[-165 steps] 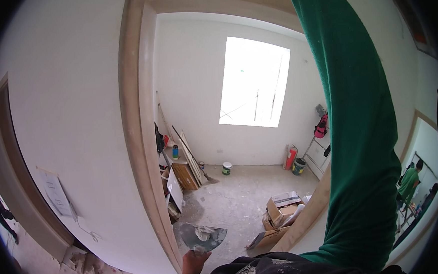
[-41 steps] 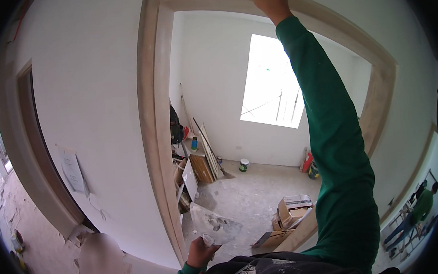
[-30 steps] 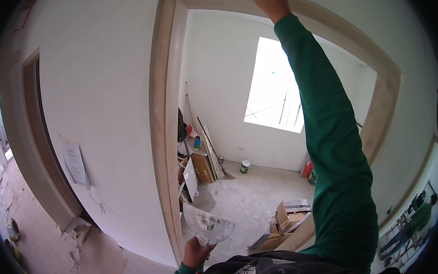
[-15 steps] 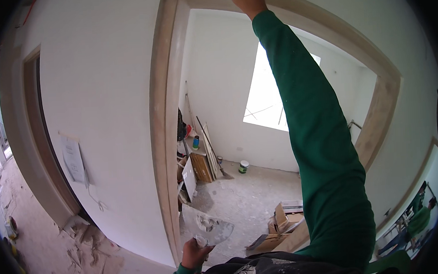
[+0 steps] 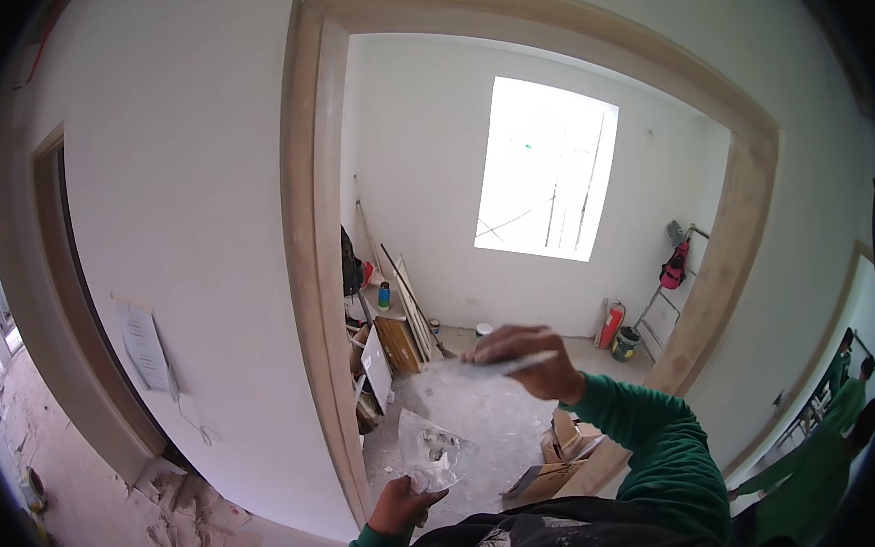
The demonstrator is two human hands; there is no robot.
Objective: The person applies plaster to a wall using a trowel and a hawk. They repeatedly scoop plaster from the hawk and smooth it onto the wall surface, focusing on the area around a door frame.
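Observation:
My left hand (image 5: 404, 504) grips a broad, shiny scraper (image 5: 450, 451) with pale putty on its blade, low in the doorway. My right hand (image 5: 535, 360), up and to the right of it, is closed on a flat, thin blade (image 5: 493, 368), slightly blurred by motion. The wooden door frame (image 5: 310, 231) surrounds the opening in front of me; neither hand appears to touch it.
Inside are leaning boards (image 5: 399, 344), cartons (image 5: 540, 480), a red extinguisher (image 5: 612, 323), buckets (image 5: 625, 343), a ladder (image 5: 650, 311) and a window (image 5: 541, 167). Torn paper (image 5: 197, 519) lies on the left floor. Several people in green (image 5: 805, 472) are at far right.
My right hand has come down from the top of the frame to the lower middle. My left hand stays low with the scraper. More people show at far right.

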